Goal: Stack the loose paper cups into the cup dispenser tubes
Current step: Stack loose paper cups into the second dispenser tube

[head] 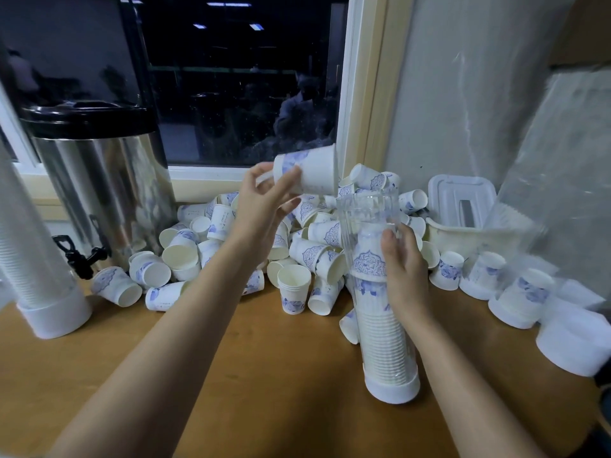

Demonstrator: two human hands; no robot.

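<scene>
- Gripping one paper cup (314, 170) in the left hand (264, 206), fingers curled round its base end; cup on its side, mouth toward 3 o'clock, just at 11 o'clock of the tube's open top.
- Steadying the clear dispenser tube (360, 213) with the right hand (403, 269), wrapped round its middle; upright on its white base on the worktop (264, 358).
- Filled well past halfway with a nested stack (386, 342).
- Judged mid-loading, feeding cups singly, with a big heap of loose cups (231, 246) left at 10 o'clock of the tube.
- Next, probably: swing the cup over the opening, turn it to match the stack, release straight so it nests without jamming.
</scene>
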